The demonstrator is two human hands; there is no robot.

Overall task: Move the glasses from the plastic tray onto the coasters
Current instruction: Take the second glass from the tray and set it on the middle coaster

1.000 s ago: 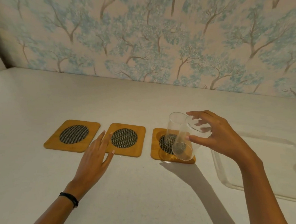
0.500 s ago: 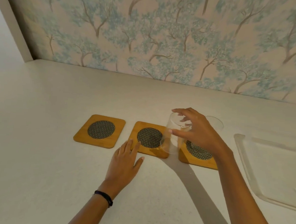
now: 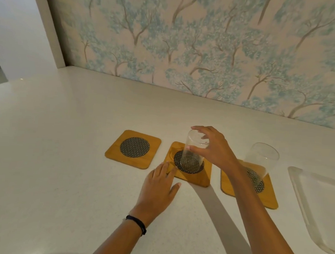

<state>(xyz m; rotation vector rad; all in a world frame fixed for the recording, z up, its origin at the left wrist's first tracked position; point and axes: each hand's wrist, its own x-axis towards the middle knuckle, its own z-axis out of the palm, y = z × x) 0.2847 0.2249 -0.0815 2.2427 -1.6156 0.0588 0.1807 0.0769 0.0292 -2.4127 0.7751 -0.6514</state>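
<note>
Right hand (image 3: 213,150): fingers pinching the glass (image 3: 193,152) top, standing it on the middle coaster (image 3: 189,165).
Left hand (image 3: 159,187): fingers spread, lying flat, touching that coaster's near-left corner.

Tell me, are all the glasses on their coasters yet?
Not quite. One glass already stands on the right coaster. The right hand holds a second glass on the middle coaster, steadied by the left hand. The left coaster is bare; the visible part of the plastic tray shows no glass.
</note>
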